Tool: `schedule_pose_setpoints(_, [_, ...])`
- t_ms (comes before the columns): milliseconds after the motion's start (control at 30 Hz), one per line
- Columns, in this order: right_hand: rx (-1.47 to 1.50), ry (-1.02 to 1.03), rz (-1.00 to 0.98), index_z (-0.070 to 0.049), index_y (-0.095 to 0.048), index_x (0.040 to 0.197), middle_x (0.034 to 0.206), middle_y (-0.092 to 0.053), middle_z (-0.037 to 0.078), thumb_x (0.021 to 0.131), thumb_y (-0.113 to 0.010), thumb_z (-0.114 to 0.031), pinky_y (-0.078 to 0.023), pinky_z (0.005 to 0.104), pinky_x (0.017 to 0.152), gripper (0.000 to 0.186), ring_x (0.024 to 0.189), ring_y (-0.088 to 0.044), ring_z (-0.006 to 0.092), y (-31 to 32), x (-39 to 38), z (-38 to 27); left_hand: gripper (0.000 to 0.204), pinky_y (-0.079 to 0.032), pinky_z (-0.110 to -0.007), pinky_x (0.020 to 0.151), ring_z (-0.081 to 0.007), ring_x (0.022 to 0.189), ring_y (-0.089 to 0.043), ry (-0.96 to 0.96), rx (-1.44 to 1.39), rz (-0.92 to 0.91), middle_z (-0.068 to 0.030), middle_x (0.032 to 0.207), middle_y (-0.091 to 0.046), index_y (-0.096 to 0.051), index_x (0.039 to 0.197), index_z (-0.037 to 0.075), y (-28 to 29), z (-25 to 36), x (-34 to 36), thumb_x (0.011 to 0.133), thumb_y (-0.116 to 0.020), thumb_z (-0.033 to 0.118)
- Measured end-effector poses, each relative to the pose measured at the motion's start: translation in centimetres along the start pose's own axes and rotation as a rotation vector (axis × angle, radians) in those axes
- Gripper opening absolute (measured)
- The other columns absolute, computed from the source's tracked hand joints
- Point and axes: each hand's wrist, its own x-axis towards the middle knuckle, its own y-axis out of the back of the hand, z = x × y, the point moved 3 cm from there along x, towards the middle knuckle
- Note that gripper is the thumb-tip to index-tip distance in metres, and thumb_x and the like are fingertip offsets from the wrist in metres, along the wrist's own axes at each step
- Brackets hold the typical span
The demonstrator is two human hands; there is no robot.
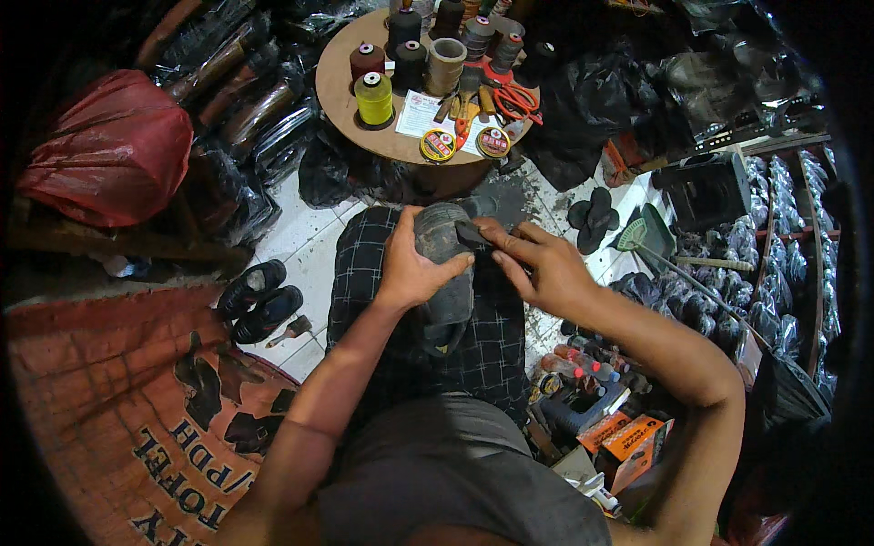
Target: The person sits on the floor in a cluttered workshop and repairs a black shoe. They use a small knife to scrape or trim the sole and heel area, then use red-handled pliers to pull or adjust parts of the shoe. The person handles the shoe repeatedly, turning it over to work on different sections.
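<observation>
Across my lap, on dark checked cloth (492, 341), lies a worn grey-black shoe (446, 305) that seems to have its sole facing up. My left hand (410, 268) is closed around its far part, fingers along the left side and thumb across the sole. Between the thumb and fingers of my right hand (551, 271) is a small dark flat piece (470, 235), touching the shoe's far right edge. Whether that piece is a loose scrap or part of the shoe, I cannot tell.
Ahead stands a round wooden table (364, 127) with thread spools (373, 100), tins (438, 146) and red-handled scissors (517, 103). Black shoes (264, 300) sit on the left floor, near a red bag (109, 150). At right are a dustpan (648, 238), bottles (583, 364) and orange boxes (633, 446).
</observation>
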Motion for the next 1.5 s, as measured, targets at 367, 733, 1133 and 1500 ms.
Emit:
schedule_pose_setpoints(367, [0.232, -0.074, 0.076, -0.01, -0.074, 0.134, 0.114, -0.074, 0.012, 0.103, -0.069, -0.02, -0.059, 0.0429, 0.056, 0.033, 0.073, -0.075, 0.0354, 0.4, 0.5, 0.7, 0.073, -0.057, -0.04, 0.097, -0.0241, 0.106, -0.073, 0.014, 0.007, -0.011, -0.0147, 0.114, -0.074, -0.056, 0.124, 0.003, 0.1, -0.3, 0.0, 0.07, -0.101, 0.023])
schedule_pose_setpoints(733, [0.944, -0.611, -0.098, -0.007, -0.066, 0.145, 0.099, -0.074, 0.014, 0.105, -0.066, -0.016, -0.059, 0.0371, 0.059, 0.041, 0.072, -0.075, 0.0315, -1.4, 0.0, 2.7, 0.073, -0.057, -0.041, 0.096, -0.0247, 0.105, -0.073, -0.029, 0.063, 0.017, -0.0147, 0.113, -0.074, -0.056, 0.124, 0.002, 0.3, -0.2, -0.1, 0.07, -0.1, 0.024])
schedule_pose_setpoints(1133, [1.038, -0.662, -0.328, -0.021, -0.056, 0.157, 0.102, -0.065, -0.001, 0.116, -0.048, -0.039, -0.034, 0.0224, 0.049, 0.045, 0.063, -0.044, 0.0071, 0.9, 0.1, 2.4, 0.075, -0.057, -0.04, 0.097, -0.0237, 0.107, -0.073, -0.031, 0.041, -0.011, -0.015, 0.117, -0.074, -0.058, 0.13, 0.002, 0.6, -0.3, -0.2, 0.071, -0.1, 0.023])
schedule_pose_setpoints(1500, [0.394, -0.194, 0.048, -0.011, -0.076, 0.132, 0.094, -0.073, 0.015, 0.105, -0.069, -0.021, -0.058, 0.0426, 0.068, 0.03, 0.077, -0.073, 0.0301, 0.2, -3.1, 1.7, 0.081, -0.057, -0.036, 0.102, -0.0189, 0.11, -0.074, 0.009, -0.114, -0.094, -0.0147, 0.122, -0.078, -0.07, 0.133, -0.005, 1.4, -1.0, -0.2, 0.068, -0.103, 0.031])
